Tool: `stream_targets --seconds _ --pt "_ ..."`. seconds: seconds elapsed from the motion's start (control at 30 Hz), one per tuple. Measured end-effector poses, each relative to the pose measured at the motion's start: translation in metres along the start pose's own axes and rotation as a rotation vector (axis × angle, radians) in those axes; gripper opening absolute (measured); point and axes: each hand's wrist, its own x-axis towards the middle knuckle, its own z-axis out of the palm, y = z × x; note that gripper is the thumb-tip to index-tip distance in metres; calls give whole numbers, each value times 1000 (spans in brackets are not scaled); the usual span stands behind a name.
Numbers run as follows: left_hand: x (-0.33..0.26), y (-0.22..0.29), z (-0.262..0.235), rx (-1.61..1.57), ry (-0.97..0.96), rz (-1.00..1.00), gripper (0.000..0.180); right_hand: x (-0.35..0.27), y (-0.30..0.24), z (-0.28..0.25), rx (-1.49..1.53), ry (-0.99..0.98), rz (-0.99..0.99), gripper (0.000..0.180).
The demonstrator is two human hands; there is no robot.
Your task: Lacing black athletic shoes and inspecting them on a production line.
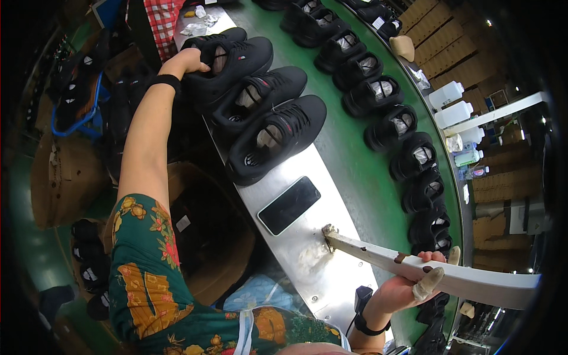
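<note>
My left hand (187,61) reaches to the far left and grips the heel collar of a black lace-up shoe (251,56), thumb at its opening. Another black shoe (219,36) is partly hidden behind it. Two more black shoes, one in the middle (272,86) and one nearer (284,136), stand beside it on the metal ledge. At the lower right, my right hand (402,290) closes round a white metal post (384,257), thumb in front and fingertips showing beyond. Pale covers sit on its thumb and one finger.
A phone (290,205) lies on the metal ledge (322,260). On the green conveyor (331,127), several black shoes stand in a curved row. White bottles (452,112) line its far side. Left of the ledge are an open cardboard box (207,284) and a blue-framed rack (77,127).
</note>
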Motion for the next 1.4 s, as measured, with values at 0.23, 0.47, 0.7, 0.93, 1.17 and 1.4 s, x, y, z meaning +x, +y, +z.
stream_targets --seconds 0.23,0.47,0.7,0.93,1.17,1.4 --pt "-113 123 0 -269 362 255 30 1 7 -8 39 -47 -45 55" --pt "-151 182 70 103 556 286 50 2 14 -16 195 -173 -92 54" --pt "-164 136 72 -115 302 408 48 3 13 -22 192 -233 -67 40" --pt "-196 129 60 -46 284 343 44 3 18 -20 242 -256 -147 51" --pt "-283 98 63 -109 817 375 45 29 27 -30 321 -474 -157 35" --pt "-507 -40 199 -384 520 -481 23 55 30 -37 367 -677 210 34"
